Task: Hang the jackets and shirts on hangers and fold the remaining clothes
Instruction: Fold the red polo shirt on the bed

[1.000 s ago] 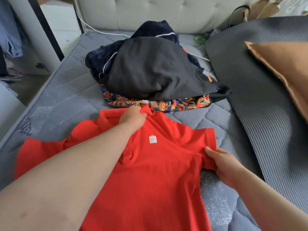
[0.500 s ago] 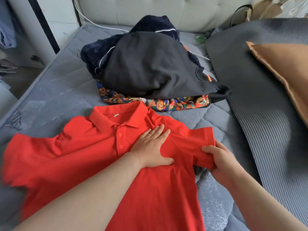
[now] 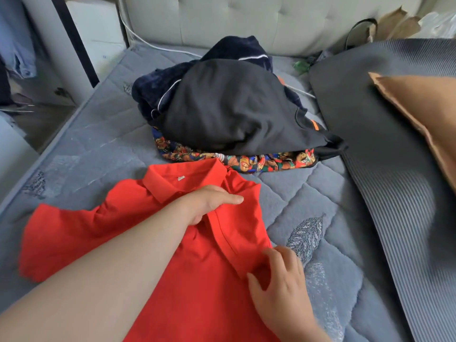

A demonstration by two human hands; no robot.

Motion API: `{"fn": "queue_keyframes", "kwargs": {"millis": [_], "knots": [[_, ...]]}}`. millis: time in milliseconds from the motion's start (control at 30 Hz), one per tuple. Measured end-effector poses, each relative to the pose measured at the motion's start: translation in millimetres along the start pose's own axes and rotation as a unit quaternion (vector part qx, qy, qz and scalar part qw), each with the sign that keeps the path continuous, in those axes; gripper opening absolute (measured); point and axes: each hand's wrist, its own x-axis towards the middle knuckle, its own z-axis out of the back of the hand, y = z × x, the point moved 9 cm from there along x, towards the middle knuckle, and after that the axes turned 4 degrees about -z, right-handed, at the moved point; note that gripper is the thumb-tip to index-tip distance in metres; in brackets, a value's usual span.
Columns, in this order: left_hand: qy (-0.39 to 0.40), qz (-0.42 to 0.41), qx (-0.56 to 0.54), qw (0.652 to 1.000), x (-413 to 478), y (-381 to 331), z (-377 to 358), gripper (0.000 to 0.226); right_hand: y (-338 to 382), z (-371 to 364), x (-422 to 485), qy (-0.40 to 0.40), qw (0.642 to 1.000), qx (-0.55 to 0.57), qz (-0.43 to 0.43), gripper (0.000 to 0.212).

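Observation:
A red polo shirt [image 3: 197, 292] lies face up on the grey quilted mattress [image 3: 98, 144], collar toward the headboard. Its right sleeve and side are folded inward over the chest. My left hand [image 3: 209, 203] sits just below the collar, with its fingers tucked under the folded flap and gripping it. My right hand [image 3: 281, 285] rests lower on the fold's edge, fingers spread. Behind the shirt is a pile of clothes: a black garment [image 3: 234, 112] on top, a navy one [image 3: 158, 87] behind, and a colourful patterned one [image 3: 271, 161] underneath.
A dark grey ribbed mat [image 3: 394, 169] covers the mattress's right side, with a tan pillow [image 3: 424, 107] on it. A padded headboard [image 3: 246, 18] stands at the back, with a white cable [image 3: 153, 44] along it. The mattress's left edge drops to the floor.
The right sleeve was spread out flat; my right hand has carried it inward over the chest and let go. My left hand moved from the collar down onto the chest and now grips the flap.

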Motion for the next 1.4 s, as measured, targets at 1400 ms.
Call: {"fn": "queue_keyframes", "kwargs": {"millis": [1400], "knots": [[-0.279,-0.310,0.342,0.842,-92,-21,30,0.027,-5,-42,16,0.146,0.962,-0.224,0.056,0.064]]}}
